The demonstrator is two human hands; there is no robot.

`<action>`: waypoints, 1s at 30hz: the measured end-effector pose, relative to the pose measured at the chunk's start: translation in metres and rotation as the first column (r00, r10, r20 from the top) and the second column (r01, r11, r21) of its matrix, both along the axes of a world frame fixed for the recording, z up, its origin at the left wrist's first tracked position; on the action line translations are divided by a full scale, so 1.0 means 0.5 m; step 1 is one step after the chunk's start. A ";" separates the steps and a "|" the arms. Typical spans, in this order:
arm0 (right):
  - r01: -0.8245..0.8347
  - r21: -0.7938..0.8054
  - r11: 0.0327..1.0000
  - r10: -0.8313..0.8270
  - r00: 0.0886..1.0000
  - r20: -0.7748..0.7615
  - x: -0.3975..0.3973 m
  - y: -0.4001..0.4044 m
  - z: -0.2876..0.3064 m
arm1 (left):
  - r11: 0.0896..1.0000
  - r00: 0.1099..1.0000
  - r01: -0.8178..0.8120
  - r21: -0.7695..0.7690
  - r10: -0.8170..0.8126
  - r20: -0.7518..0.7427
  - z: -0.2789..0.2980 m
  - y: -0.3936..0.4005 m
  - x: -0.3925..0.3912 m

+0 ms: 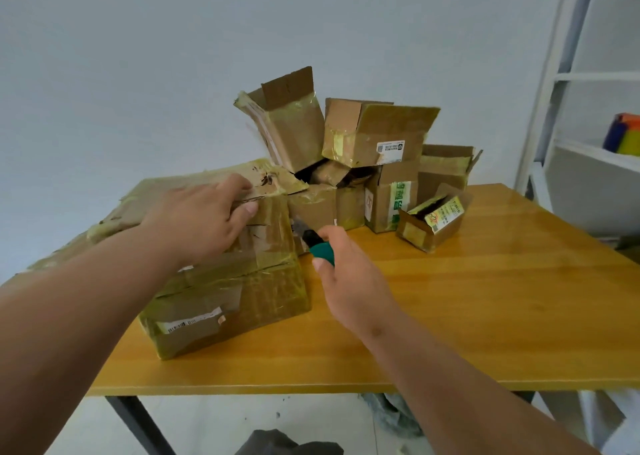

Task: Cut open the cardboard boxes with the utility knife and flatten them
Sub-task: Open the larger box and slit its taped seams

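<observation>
Your right grip [341, 264] is wrapped round the knife [317, 241], blade at the box [228, 274] corner just left of it; left grip [204, 219] presses flat on top, on the bench [485, 298].

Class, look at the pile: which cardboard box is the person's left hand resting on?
The large taped box at the table's near left; the left hand lies on its top, while the smaller boxes stand untouched behind.

Plain room: bare white wall [138, 56], wooden table [502, 298], white metal shelving [568, 73].
</observation>
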State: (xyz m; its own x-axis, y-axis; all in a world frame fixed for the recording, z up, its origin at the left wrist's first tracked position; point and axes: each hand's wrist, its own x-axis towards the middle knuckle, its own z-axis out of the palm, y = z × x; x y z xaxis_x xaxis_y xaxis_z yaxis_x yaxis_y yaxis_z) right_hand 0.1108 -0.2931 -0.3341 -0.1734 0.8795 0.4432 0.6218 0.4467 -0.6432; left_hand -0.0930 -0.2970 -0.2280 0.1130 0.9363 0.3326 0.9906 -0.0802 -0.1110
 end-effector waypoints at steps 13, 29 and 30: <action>-0.112 0.077 0.991 0.118 0.990 -0.073 -0.008 0.043 0.005 | 0.999 0.999 0.012 0.038 -0.010 -0.044 -0.008 0.004 0.003; -0.161 0.033 0.986 0.164 0.973 -0.160 -0.003 0.059 0.025 | 0.999 0.999 -0.003 0.046 0.005 -0.052 -0.009 0.006 0.000; -0.162 0.031 0.986 0.165 0.970 -0.176 -0.003 0.059 0.025 | 0.999 0.999 -0.002 0.048 0.005 -0.053 -0.009 0.006 0.000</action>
State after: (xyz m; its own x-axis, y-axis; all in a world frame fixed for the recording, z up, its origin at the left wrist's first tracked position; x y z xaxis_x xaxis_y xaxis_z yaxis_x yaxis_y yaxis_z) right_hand 0.1094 -0.2636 -0.3217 -0.2316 0.8381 0.4939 0.4161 0.5443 -0.7284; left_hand -0.0931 -0.2942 -0.2323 0.1284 0.9197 0.3710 0.9834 -0.0699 -0.1672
